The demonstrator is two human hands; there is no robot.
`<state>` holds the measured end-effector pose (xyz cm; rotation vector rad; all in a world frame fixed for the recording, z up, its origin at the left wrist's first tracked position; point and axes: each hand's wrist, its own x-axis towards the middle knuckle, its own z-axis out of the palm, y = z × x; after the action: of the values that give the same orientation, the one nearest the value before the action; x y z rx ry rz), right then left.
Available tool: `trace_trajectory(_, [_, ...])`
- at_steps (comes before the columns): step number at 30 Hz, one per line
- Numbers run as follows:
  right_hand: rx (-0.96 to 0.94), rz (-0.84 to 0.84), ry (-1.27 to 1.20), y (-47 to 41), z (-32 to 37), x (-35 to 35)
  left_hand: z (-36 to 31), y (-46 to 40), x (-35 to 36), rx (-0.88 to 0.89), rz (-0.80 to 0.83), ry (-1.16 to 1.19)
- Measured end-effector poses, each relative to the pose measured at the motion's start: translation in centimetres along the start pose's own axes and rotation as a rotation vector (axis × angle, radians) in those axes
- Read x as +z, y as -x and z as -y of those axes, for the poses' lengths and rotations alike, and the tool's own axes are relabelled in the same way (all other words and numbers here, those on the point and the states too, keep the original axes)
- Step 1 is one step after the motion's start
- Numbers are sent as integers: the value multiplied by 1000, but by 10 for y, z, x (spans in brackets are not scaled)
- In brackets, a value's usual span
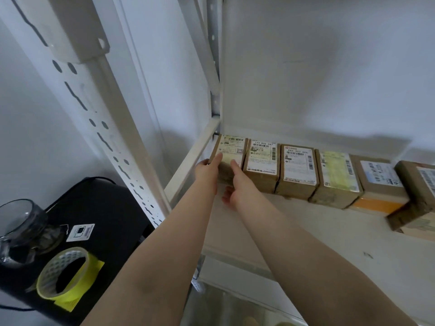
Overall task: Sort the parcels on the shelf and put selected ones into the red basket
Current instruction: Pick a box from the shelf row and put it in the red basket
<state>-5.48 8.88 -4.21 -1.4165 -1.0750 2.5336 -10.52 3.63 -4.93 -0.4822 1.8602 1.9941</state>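
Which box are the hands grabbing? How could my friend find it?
Look at the white shelf with its row of brown parcels. The grabbed parcel is the leftmost, beside the metal post. Only it has both hands on it: left hand, right hand.

On the white label of the second parcel from the left (261,161), the top line can be read as "133 806 0A7", though the letters are blurry. On the label of the third parcel (298,164), the number "666 303 666" is printed under a small red mark. Barcodes are seen on the other parcel labels, but their small print cannot be read. The sticker on the black machine (80,232) is too small to be read.
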Motion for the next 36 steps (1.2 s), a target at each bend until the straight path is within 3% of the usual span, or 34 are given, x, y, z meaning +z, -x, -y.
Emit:
trace_trajectory(9, [-26,-16,22,-3,-10,0,13,12,-12,39,6,109])
trace_trajectory(15, [-31,109,-84,3,-30,-8,33,25,-33,47,94,349])
trace_trajectory(20, [-106,201,-186,12,-43,-13,38,36,-45,189,217,425])
trace_trajectory(28, [-226,338,-241,26,-39,-18,29,53,-48,348,324,463])
trace_trajectory(36, [-281,389,-312,34,-35,-15,18,58,-46,369,372,497])
